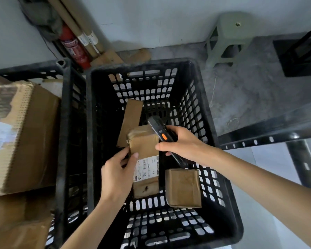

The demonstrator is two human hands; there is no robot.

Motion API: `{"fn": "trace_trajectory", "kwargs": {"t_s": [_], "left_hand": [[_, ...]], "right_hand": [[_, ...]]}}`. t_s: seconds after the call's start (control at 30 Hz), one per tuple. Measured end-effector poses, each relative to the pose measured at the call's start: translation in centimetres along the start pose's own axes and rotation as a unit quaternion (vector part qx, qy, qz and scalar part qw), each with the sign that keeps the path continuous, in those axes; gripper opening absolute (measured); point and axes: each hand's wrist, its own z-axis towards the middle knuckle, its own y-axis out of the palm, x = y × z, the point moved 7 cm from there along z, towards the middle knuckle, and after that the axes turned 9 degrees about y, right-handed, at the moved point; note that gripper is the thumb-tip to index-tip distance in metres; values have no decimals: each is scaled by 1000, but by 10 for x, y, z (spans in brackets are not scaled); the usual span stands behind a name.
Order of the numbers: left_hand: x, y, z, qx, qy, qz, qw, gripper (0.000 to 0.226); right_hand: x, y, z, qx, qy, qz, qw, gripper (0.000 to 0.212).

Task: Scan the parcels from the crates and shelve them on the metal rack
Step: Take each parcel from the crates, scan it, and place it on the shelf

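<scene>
The black crate (223,177) is entered from above through its open top. Inside it, room is taken up by three brown parcels (183,187); bare floor is left near its front wall. Its left side is flanked by a second crate (65,123).

The crate (221,177) is made of matt black plastic, pierced with slots. The parcel (144,146) is wrapped in dull brown paper under wrinkled tape, and a smooth white paper label (145,169) is stuck on it. The scanner (160,132) is cased in dark, slightly glossy plastic with an orange button. The rack (269,139) is formed of glossy black painted metal. The floor (241,97) is laid in rough grey concrete.
</scene>
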Motion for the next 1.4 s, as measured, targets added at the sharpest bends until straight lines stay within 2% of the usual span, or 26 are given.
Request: {"fn": "trace_trajectory", "kwargs": {"t_s": [0.27,0.4,0.53,0.7,0.87,1.07,1.4], "left_hand": [[73,-37,-9,48,95,-47,993,32],[109,-57,-18,23,142,-69,987,30],[145,-80,-37,4,197,-70,978,21],[192,-112,-70,-34,252,-109,961,31],[225,-147,-110,-95,306,-63,945,45],[280,-180,-168,-148,352,-99,919,61],[361,-205,-272,-202,428,-92,876,50]], "right_hand": [[-64,-26,-71,60,-67,39,995,30],[-93,-32,-113,99,-105,45,989,32],[-123,-30,-161,145,-143,42,978,24],[-153,-23,-234,194,-170,47,965,25],[-177,-8,-313,232,-175,53,956,26],[-201,3,-408,286,-189,68,937,29],[-211,13,-568,349,-216,72,909,28]]}}
